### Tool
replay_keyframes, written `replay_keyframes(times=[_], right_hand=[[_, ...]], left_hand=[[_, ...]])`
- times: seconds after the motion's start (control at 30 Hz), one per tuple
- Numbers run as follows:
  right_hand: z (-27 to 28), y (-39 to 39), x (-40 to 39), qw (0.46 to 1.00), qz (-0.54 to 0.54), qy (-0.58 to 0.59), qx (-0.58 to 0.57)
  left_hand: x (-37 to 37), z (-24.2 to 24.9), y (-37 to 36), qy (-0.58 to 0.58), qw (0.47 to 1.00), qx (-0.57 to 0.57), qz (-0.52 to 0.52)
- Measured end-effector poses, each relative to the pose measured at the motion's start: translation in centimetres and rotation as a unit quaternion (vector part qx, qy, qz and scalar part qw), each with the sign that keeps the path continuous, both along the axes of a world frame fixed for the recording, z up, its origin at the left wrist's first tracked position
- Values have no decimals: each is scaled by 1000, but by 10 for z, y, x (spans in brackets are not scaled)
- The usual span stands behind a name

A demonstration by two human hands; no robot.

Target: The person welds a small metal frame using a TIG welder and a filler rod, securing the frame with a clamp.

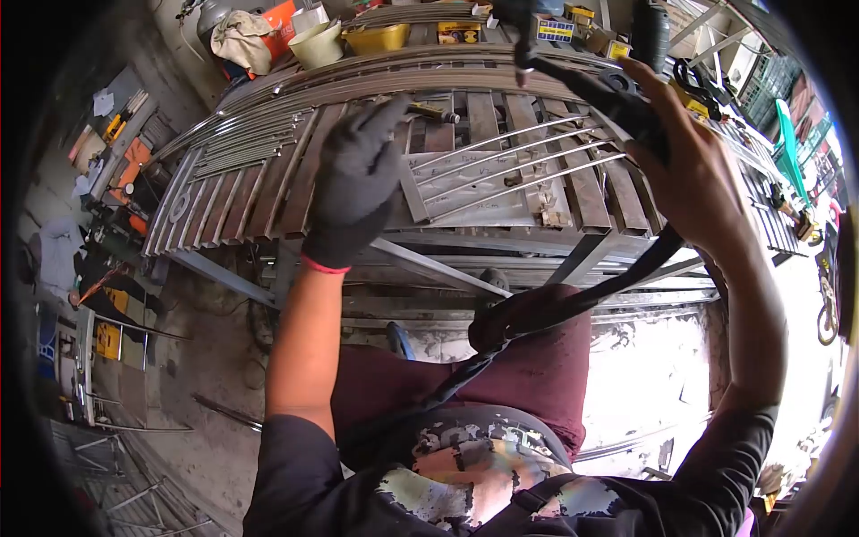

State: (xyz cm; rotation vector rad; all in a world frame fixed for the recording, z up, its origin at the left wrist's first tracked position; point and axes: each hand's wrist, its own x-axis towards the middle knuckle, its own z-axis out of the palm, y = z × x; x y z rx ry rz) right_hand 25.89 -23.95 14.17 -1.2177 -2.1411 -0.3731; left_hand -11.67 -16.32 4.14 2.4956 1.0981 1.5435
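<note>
1. Left hand (353, 183), gloved, rests flat on the slatted table (259, 192); grip holds nothing, fingers loosely spread.
2. Right hand (693, 174), bare, grip closed around a black tool (617, 98) above the table's far edge.
3. Tool's black strap (573, 304) trails down from the grip to the lap.
4. Steel rods (519, 166) lie between the hands.

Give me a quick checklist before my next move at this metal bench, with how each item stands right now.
1. Left hand gloved: ok, dark glove on, resting on the bench slats.
2. Right hand gloved: not ok, it is bare.
3. Grip on the black tool: ok, right hand is closed around it.
4. Cable routing: not ok, it hangs from the tool across the lap.
5. Thin rods on the plate: cannot tell if fixed or loose.
6. Far edge of bench: not ok, cup and yellow tray crowd it.
</note>
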Motion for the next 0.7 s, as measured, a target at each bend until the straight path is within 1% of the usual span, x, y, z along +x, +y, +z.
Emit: replay_keyframes(times=[0.03, 0.07, 0.13, 0.2, 0.23, 0.3, 0.33, 0.37, 0.4, 0.43, 0.47, 0.5, 0.53, 0.57, 0.63, 0.7], right_hand=[[0, 11, -8, 999, 21, -38, 12], [-1, 21, -17, 996, 42, -76, 25], [-1, 31, -37, 995, 28, -75, -67], [-13, 48, -49, 990, 95, -10, -99], [-13, 52, -53, 983, 93, -3, -156], [-23, 60, -56, 973, 115, 45, -195], [-29, 64, -56, 966, 124, 70, -214], [-40, 71, -54, 965, 138, 86, -206], [-42, 69, -55, 958, 108, 89, -251], [-39, 64, -58, 948, 80, 92, -294], [-36, 61, -61, 936, 55, 95, -335], [-33, 59, -62, 934, 35, 89, -346], [-33, 61, -58, 950, 45, 75, -298], [-29, 61, -57, 963, 48, 52, -262], [-23, 79, -59, 987, 92, 12, -130], [-4, 74, -67, 981, 55, 9, -187]], left_hand=[[-8, -1, -1, -7, 999, -36, 27], [-10, -2, -4, 16, 999, -17, 39], [-14, -7, -11, 61, 996, 19, 62], [-14, -14, -11, 71, 996, 24, 55], [-15, -18, -9, 76, 996, 26, 50], [-17, -25, -3, -11, 997, -79, -11], [-17, -28, 0, -54, 989, -132, -43], [-23, -30, 4, 50, 995, -83, -30], [-34, -29, 12, 154, 987, -31, -18], [-39, -22, 16, 258, 966, 23, -3], [-41, -16, 14, 255, 966, 11, 50], [-34, 0, 6, 252, 963, -3, 98], [-23, 10, 2, 243, 960, -21, 140], [-21, 12, 2, 129, 989, -69, 19], [-31, 8, 13, 243, 969, -16, 41], [-28, 2, 17, 225, 974, -31, -3]])
